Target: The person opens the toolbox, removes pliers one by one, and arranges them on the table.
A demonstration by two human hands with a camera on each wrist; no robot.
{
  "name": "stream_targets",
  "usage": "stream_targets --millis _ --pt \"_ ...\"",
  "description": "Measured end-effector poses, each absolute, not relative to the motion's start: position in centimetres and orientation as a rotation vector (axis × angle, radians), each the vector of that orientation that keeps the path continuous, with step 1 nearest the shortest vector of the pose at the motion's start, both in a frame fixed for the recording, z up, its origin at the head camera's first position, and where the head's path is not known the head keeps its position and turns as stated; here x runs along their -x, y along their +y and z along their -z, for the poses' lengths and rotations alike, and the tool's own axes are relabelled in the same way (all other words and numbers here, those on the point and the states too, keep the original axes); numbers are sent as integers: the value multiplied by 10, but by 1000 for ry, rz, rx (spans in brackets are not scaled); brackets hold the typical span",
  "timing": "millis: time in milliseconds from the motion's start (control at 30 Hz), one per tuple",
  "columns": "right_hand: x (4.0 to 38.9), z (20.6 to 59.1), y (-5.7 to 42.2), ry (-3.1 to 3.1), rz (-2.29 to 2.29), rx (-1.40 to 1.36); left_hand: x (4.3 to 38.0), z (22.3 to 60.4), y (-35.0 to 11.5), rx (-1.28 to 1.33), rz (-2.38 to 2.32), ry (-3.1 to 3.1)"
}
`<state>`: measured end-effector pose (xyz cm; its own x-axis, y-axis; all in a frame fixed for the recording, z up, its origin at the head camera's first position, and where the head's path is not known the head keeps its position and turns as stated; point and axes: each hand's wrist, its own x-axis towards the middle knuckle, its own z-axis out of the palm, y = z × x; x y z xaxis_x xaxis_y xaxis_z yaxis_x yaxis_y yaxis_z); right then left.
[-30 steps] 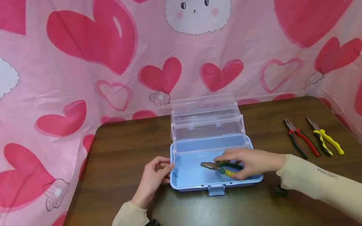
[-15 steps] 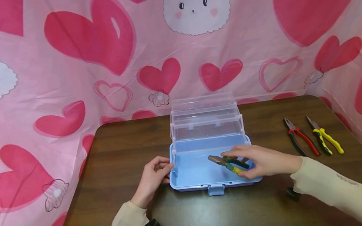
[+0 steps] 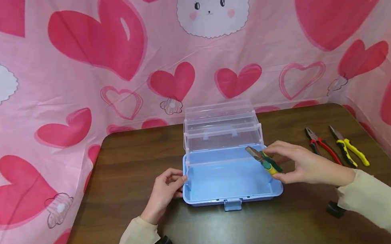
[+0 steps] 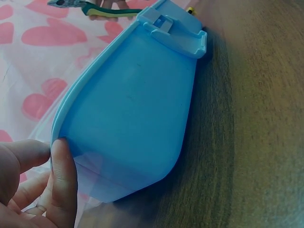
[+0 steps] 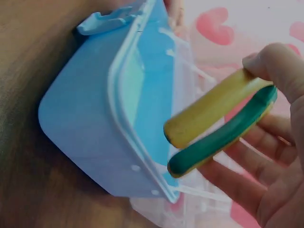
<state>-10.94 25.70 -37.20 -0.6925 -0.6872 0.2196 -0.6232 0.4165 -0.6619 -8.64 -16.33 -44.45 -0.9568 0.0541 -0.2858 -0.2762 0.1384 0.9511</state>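
A light blue toolbox (image 3: pixel 233 200) stands on the table with its clear lid and tiered trays (image 3: pixel 222 127) raised at the back. My left hand (image 3: pixel 167 189) pinches the left rim, thumb on one side and fingers on the other in the left wrist view. In my right hand (image 3: pixel 303 164) is a pair of combination pliers (image 3: pixel 257 154) with green and yellow handles, held above the box's right end, jaws up and to the left. The right wrist view shows the two pliers handles (image 5: pixel 223 128) between thumb and fingers, ends over the toolbox's side.
Red-and-black pliers (image 3: pixel 323 145) and yellow-and-black long-nose pliers (image 3: pixel 350 146) lie on the table to the right, the red pair partly behind my right hand. A latch (image 3: pixel 232 204) juts from the box's front. Pink heart-patterned cloth (image 3: pixel 119 58) hangs behind the brown table (image 3: pixel 130 157).
My right hand has lifted the green-and-yellow pliers up and to the right, from inside the box to above its right end. My left hand stays at the rim.
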Motion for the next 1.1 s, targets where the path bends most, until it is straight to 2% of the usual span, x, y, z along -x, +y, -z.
stream_targets --millis 267,600,1100 --pt "103 362 278 2931 1013 745 87 445 -164 223 -1896 2168" --pt "114 384 298 3017 789 238 85 444 -164 218 -1885 2163" --pt "144 414 296 2880 541 -27 85 448 -164 233 -1875 2170"
